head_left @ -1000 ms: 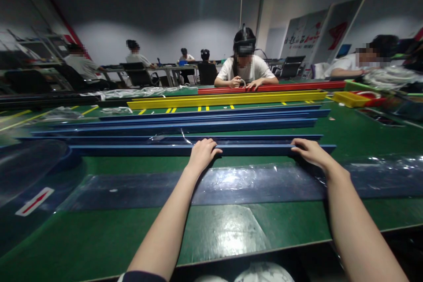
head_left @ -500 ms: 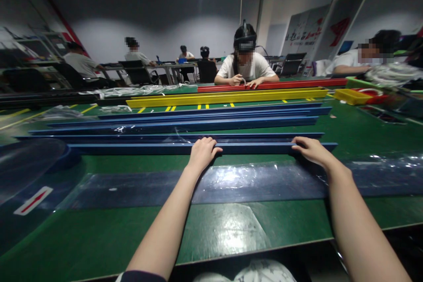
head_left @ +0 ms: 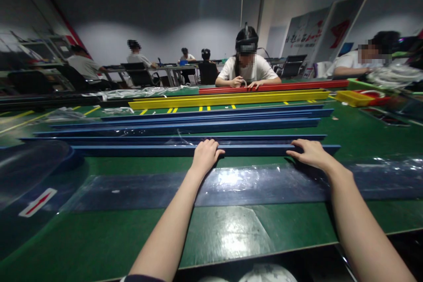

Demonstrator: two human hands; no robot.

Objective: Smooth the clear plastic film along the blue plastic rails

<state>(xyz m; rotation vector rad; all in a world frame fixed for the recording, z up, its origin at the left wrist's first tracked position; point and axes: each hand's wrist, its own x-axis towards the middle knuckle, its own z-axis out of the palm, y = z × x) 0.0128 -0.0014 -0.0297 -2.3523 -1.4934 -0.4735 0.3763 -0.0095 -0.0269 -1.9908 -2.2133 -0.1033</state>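
A long blue channel strip (head_left: 254, 150) lies across the green table in front of me. My left hand (head_left: 206, 155) is closed over its upper edge near the middle, fingers on the far side and thumb along the near face. Farther right, my right hand (head_left: 309, 154) grips the same strip, its thumb at the front and its fingertips hidden behind. Just beyond runs another blue strip (head_left: 271, 138). Under my forearms lies a flat sheet of clear plastic film (head_left: 231, 185), which widens into a large clear curved piece with a red-arrow label (head_left: 38, 202) at the left.
More blue strips (head_left: 185, 126) lie farther back, then a yellow strip (head_left: 228, 98) and a red one (head_left: 297, 85). A person (head_left: 247, 61) works across the table. A yellow tray (head_left: 352, 98) and white coiled material (head_left: 395, 74) stand at the right.
My right thumb has shifted slightly left along the strip and shows more clearly. The whole view has moved a little; both hands stay on the same strip.
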